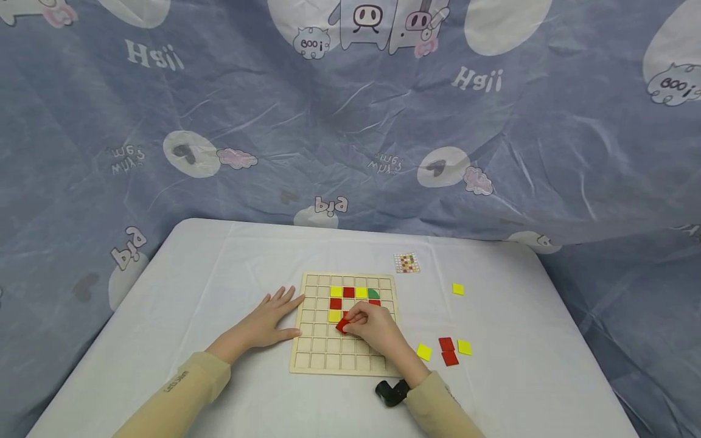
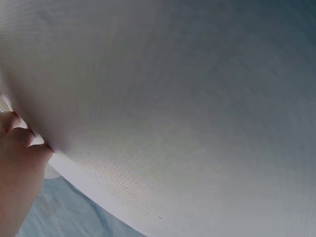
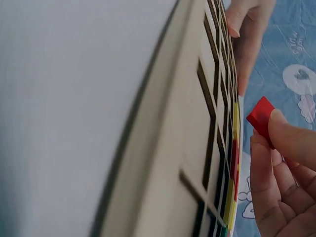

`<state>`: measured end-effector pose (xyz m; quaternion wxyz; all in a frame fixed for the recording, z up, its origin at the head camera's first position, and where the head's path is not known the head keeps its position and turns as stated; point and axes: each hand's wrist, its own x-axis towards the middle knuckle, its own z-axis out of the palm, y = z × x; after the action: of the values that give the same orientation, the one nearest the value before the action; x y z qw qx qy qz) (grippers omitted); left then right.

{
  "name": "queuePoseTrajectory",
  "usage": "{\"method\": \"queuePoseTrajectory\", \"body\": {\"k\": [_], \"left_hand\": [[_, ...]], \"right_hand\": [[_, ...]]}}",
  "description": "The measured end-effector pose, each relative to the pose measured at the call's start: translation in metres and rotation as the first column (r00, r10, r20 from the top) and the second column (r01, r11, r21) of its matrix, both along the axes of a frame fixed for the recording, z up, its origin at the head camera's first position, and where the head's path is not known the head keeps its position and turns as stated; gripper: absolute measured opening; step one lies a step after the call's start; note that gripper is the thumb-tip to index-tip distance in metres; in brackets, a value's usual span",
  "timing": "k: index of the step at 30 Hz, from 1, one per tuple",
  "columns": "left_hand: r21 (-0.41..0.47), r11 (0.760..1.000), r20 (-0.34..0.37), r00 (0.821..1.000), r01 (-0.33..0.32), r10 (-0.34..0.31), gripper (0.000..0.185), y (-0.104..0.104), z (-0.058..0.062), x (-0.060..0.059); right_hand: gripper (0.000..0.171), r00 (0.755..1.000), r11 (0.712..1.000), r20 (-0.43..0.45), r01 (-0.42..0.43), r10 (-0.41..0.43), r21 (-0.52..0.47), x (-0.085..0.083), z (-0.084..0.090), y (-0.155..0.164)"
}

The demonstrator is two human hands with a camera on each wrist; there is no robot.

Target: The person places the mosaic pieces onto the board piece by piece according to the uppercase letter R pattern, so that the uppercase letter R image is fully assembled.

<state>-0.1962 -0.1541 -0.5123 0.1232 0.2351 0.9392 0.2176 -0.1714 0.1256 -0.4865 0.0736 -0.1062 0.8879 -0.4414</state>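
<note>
A wooden grid board [image 1: 320, 360] lies on the white table, with several yellow and red square tiles and one green piece [image 1: 373, 294] set in its upper rows. My right hand [image 1: 372, 328] is over the board's middle and pinches a red square tile [image 1: 342, 325] between thumb and fingertips; the right wrist view shows the red square tile [image 3: 260, 117] held tilted just above the grid board [image 3: 197, 148]. My left hand [image 1: 271, 319] lies flat on the table, fingers straight, touching the board's left edge. The left hand [image 2: 17, 163] shows only partly in its wrist view.
Loose tiles lie right of the board: a yellow one [image 1: 457, 289], another yellow [image 1: 424, 351], two red [image 1: 448, 351] and a yellow [image 1: 464, 347]. A small pattern card [image 1: 407, 263] sits behind the board. A black object [image 1: 390, 392] is at my right wrist. A printed blue cloth hangs behind.
</note>
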Motion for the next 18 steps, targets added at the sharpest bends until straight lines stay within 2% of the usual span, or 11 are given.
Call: {"method": "queuePoseTrajectory", "body": {"k": [7,18], "left_hand": [[0.0,1.0,0.003,1.0,-0.007,0.007,0.081,0.0,0.0,0.0],[0.002,1.0,0.004,1.0,-0.003,0.002,0.08,0.001,0.002,0.0]], "right_hand": [[0.007,0.997,0.998,-0.053,-0.048,0.049,0.033,0.001,-0.005,-0.014],[0.004,0.993,0.989,-0.112,-0.031,0.047,0.147,0.001,-0.008,-0.023]]}}
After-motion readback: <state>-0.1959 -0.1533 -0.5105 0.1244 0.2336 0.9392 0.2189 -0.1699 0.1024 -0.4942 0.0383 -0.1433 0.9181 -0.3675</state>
